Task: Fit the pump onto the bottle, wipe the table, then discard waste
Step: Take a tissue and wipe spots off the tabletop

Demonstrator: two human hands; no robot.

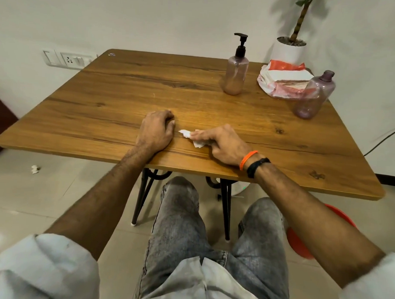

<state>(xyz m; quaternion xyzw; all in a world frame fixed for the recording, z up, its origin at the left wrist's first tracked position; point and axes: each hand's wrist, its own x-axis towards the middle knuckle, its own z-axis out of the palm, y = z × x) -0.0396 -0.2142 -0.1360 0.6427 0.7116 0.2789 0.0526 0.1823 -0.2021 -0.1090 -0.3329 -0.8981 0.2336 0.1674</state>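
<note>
The tissue [193, 138], small, white and crumpled, is pressed onto the bench [127, 88] near its front edge under the fingers of the right hand [223, 145]; the fingers lie fairly straight over it while the thumb side seems to tuck it in, so it is judged to be pinched rather than just pushed. The left hand [158, 131] is laid just beside it, fingers curled under, nothing seen in it, wrist resting on the bench edge.

The pump [240, 44] is already seated on the bottle [236, 75], which stands upright toward the far right of the bench. So the step in hand is judged to be the wiping.

For a good wipe, the tissue should be kept flat under the fingertips, pressure held even, and strokes overlapped toward one edge so residue is gathered, not spread. The bench may be steadied with the left hand.

A second, capless bottle [315, 95] stands near the right edge, beside a napkin pack [284, 80]. A scrap of paper [35, 169] lies on the floor at left and a red bin [300, 242] is partly seen under the right forearm; both are likely needed for the discard step.
</note>
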